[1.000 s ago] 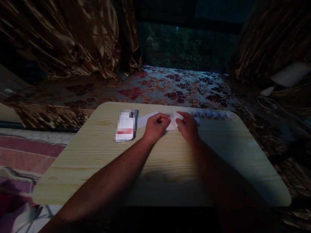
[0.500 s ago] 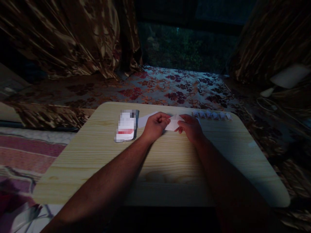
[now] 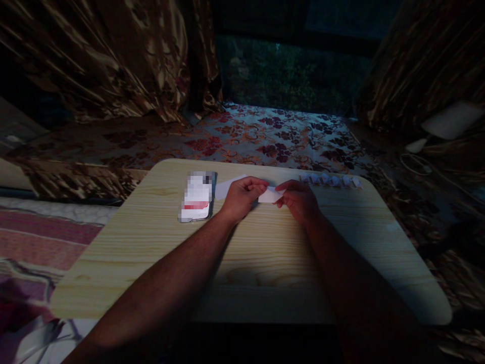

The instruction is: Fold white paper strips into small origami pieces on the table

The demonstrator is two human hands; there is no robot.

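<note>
A small folded sheet of white paper (image 3: 268, 196) is held just above the table between both hands. My left hand (image 3: 244, 196) pinches its left edge, thumb on top. My right hand (image 3: 299, 200) has its fingers closed on the right side of the same paper. The upper edge of the paper is folded over, and part of it is hidden by the fingers. Behind my left hand lies a flat stack or sheet of white paper (image 3: 225, 189). Past my right hand runs a row of several small folded paper pieces (image 3: 329, 180).
A phone (image 3: 197, 197), partly blurred out, lies left of the white sheet on the pale wooden table (image 3: 151, 253). Beyond the table is a ledge with floral cloth (image 3: 273, 131). A white lamp (image 3: 450, 121) stands at the right, and striped bedding (image 3: 49, 232) at the left.
The paper's upper part has gone from a raised peak to a lower, flatter edge. My right fingers have shifted up along the paper; my left hand has barely moved.
</note>
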